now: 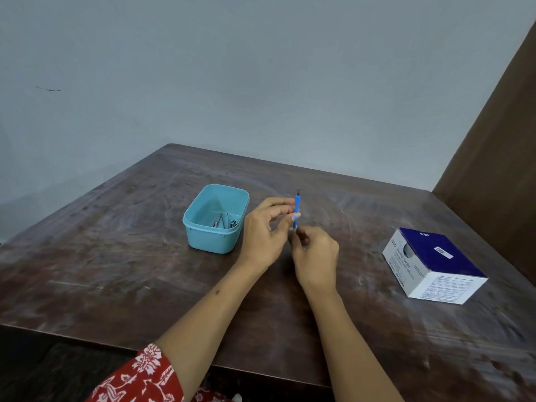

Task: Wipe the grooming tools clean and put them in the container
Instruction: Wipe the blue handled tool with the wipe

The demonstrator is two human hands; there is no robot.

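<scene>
My left hand (265, 230) pinches a slim blue-handled grooming tool (296, 208) and holds it upright above the table, its small forked metal tip pointing up. My right hand (314, 253) sits just below and right of it, its fingers curled at the tool's lower end; whatever they hold is hidden behind them. A light blue plastic container (203, 227) stands open to the left of my hands. Metal grooming tools (224, 221) lie at its bottom.
A blue and white box of alcohol swabs (435, 265) lies on the right side of the dark wooden table (116, 256). A grey wall runs behind the table and a brown panel (499, 146) stands at the far right.
</scene>
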